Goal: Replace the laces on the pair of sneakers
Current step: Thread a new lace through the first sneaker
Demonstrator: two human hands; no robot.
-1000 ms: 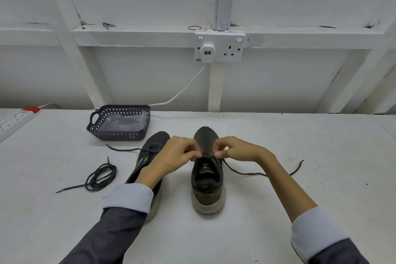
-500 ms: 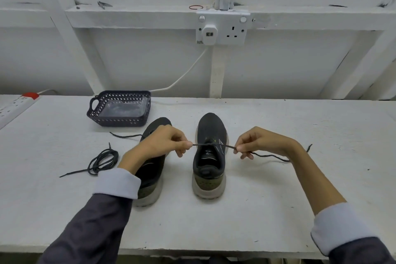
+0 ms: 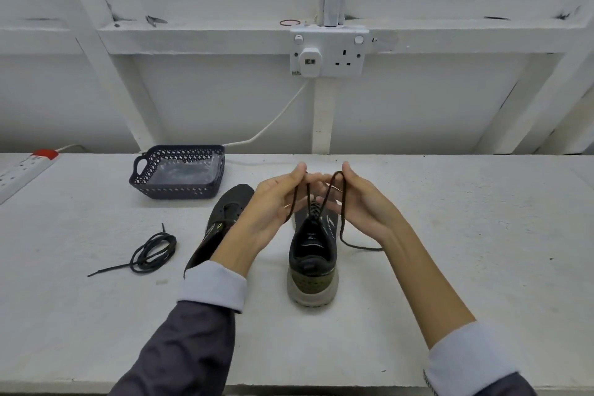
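Two hands hold a lace up over a shoe.
The dark lace point(image 3: 342, 219) comes up from the shoe point(image 3: 313, 254) in the middle of the table point(image 3: 466, 219). The left hand point(image 3: 273, 206) and right hand point(image 3: 363, 202) pinch it, fingertips close together. The left arm hides part of the other shoe point(image 3: 229, 202).

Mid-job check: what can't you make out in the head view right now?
Head view only:
Right sneaker: toe and front lacing hidden behind the left hand and right hand.
Lace: one end runs behind the right wrist.
Left sneaker: middle and heel hidden by the left forearm.
Basket: contents too blurred to name.
Power strip: cut off by the left edge.
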